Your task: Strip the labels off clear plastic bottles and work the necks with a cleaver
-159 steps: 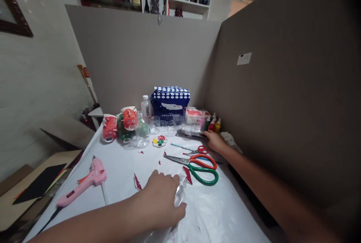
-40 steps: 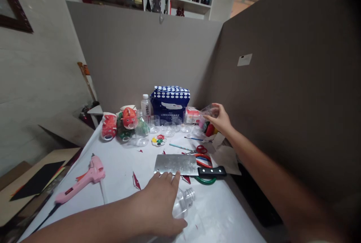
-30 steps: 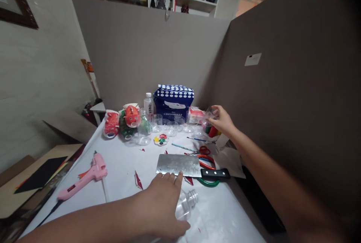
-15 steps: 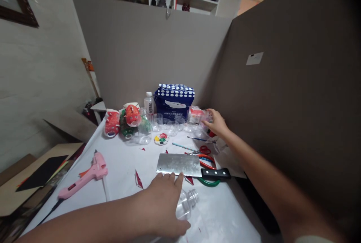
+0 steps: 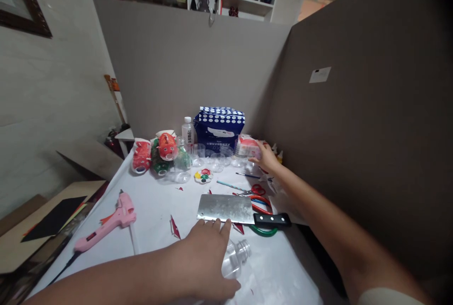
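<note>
- Right hand point(image 5: 264, 157) has dropped from mid-air down to the counter point(image 5: 155, 206), right of frame centre, beside the clear cups point(image 5: 213, 158) and the pink pack point(image 5: 247, 144).
- Can't tell whether it grips anything; its fingers point at the pack.
- Left hand point(image 5: 207, 260), bottom centre, unchanged: palm down on the bottle point(image 5: 236, 258), fingers stretched out, not curled.
- Bottle lies on its side, neck poking out to the right of the hand.
- Left fingertips just short of the cleaver point(image 5: 226, 208).
- Cleaver lies over the scissors point(image 5: 262, 205).
- Glue gun point(image 5: 106, 225) lower left, well apart.
</note>
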The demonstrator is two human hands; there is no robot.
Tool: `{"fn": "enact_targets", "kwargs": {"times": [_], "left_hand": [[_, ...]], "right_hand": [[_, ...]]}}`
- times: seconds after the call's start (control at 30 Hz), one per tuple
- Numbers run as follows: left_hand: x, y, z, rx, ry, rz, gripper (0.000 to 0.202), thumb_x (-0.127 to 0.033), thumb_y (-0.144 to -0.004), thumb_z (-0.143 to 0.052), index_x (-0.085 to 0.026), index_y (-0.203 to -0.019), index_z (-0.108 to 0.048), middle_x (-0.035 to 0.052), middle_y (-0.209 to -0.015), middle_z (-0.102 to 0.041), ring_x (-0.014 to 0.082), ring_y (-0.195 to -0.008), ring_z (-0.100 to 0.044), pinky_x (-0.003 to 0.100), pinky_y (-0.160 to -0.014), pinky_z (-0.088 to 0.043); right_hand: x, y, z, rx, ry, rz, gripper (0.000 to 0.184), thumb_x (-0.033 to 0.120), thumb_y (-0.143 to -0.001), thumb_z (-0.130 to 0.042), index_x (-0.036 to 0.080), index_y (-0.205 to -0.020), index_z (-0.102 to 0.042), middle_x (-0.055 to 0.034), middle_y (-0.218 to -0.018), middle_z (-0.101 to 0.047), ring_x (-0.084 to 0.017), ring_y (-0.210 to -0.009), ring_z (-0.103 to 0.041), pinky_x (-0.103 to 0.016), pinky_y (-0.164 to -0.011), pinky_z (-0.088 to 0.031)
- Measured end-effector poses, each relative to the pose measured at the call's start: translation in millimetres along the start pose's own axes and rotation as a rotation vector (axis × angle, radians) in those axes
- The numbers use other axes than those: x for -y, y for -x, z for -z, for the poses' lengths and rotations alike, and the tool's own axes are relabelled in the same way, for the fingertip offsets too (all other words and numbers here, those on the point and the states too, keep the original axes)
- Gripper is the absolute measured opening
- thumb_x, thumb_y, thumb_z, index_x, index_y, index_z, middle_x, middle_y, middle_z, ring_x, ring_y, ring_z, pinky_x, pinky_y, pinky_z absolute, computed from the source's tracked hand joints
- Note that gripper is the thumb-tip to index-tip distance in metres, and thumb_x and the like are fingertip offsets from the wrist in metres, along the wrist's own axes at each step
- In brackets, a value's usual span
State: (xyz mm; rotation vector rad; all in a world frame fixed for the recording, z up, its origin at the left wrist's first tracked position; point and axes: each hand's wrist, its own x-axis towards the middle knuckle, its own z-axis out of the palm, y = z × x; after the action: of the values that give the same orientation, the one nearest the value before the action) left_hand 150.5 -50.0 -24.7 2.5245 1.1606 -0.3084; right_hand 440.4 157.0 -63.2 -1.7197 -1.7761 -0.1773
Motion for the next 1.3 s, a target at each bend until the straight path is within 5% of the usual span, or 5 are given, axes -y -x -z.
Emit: {"fn": "enact_targets", "kwargs": {"times": [0.27, 0.63, 0.8, 1.07, 1.3], "left_hand": [[5.9, -4.4, -8.2, -0.048, 0.027, -0.024, 0.102, -0.058, -0.065, -0.056, -0.007, -0.147, -0.022, 0.0238, -0.147, -0.033, 0.0403, -0.134, -0.033, 0.053, -0.111, -0.023], [5.3, -4.7, -15.9, -0.101, 0.015, -0.034, 0.101, -0.057, -0.065, -0.056, -0.007, -0.147, -0.025, 0.0222, -0.143, -0.041, 0.04, -0.13, -0.037, 0.056, -0.112, -0.017], [6.8, -5.8, -17.5, -0.105, 0.017, -0.044, 0.102, -0.058, -0.066, -0.056, -0.007, -0.147, -0.024, 0.022, -0.144, -0.04, 0.0402, -0.131, -0.036, 0.057, -0.113, -0.014], [7.7, -7.8, -20.2, -0.099, 0.022, -0.032, 0.105, -0.059, -0.064, -0.056, -0.006, -0.147, -0.021, 0.023, -0.146, -0.037, 0.0413, -0.133, -0.033, 0.058, -0.113, -0.012], [8.2, -8.4, -19.4, -0.083, 0.052, -0.029, 0.104, -0.059, -0.064, -0.057, -0.008, -0.148, -0.022, 0.0226, -0.147, -0.035, 0.0404, -0.134, -0.032, 0.057, -0.114, -0.01]], "right_hand": [[-8.5, 12.6, 40.3, -0.009, 0.033, 0.129, 0.031, 0.034, -0.09, -0.055, 0.019, -0.117, -0.057, -0.0084, -0.124, -0.055, -0.022, -0.106, -0.056, -0.045, -0.089, -0.048], [5.6, 31.6, 11.4, 0.093, 0.084, 0.26, 0.033, 0.034, -0.09, -0.055, 0.02, -0.12, -0.055, -0.0086, -0.126, -0.054, -0.022, -0.106, -0.056, -0.045, -0.089, -0.048], [47.3, 20.5, 15.1, 0.102, 0.091, 0.33, 0.033, 0.034, -0.091, -0.054, 0.02, -0.121, -0.054, -0.0087, -0.126, -0.054, -0.022, -0.108, -0.056, -0.046, -0.09, -0.048], [120.7, 22.1, -32.5, 0.352, 0.083, 0.443, 0.029, 0.034, -0.091, -0.054, 0.019, -0.115, -0.057, -0.0072, -0.116, -0.059, -0.019, -0.095, -0.06, -0.039, -0.08, -0.052], [72.6, 11.7, 28.3, 0.142, 0.144, 0.251, 0.028, 0.034, -0.091, -0.053, 0.019, -0.114, -0.058, -0.0074, -0.118, -0.059, -0.019, -0.099, -0.059, -0.041, -0.085, -0.05]]}}
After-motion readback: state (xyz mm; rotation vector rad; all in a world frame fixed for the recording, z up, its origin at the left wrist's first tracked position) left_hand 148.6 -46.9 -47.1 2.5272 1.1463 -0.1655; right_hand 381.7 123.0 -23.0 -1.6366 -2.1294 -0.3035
